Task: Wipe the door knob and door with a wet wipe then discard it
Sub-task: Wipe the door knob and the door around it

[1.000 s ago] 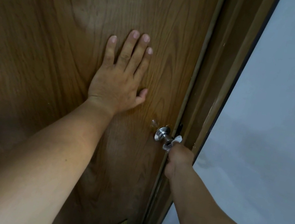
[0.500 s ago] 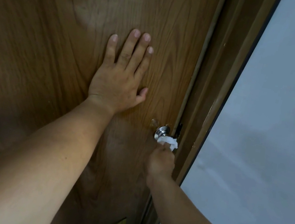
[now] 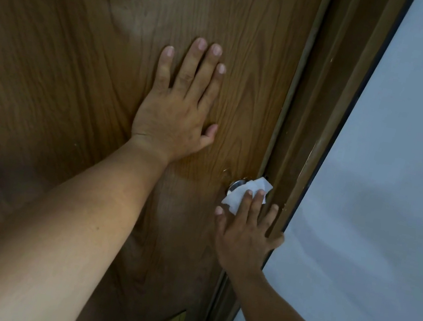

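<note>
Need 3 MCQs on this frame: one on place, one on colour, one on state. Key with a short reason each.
1. Where is the left hand?
A. Flat on the wooden door, up and left of the knob
B. Gripping the door frame
C. Wrapped around the knob

2. What colour is the wipe?
A. Blue
B. White
C. Yellow

3. What state is the door knob in?
A. Fully bare
B. Removed from the door
C. Mostly covered by the wipe, with the right hand pressing on it

Key:
1 A: the palm and fingers lie spread on the panel, apart from the knob.
2 B: the cloth over the knob is plainly white.
3 C: only a sliver of metal shows at the wipe's left edge, under open fingers.
</note>
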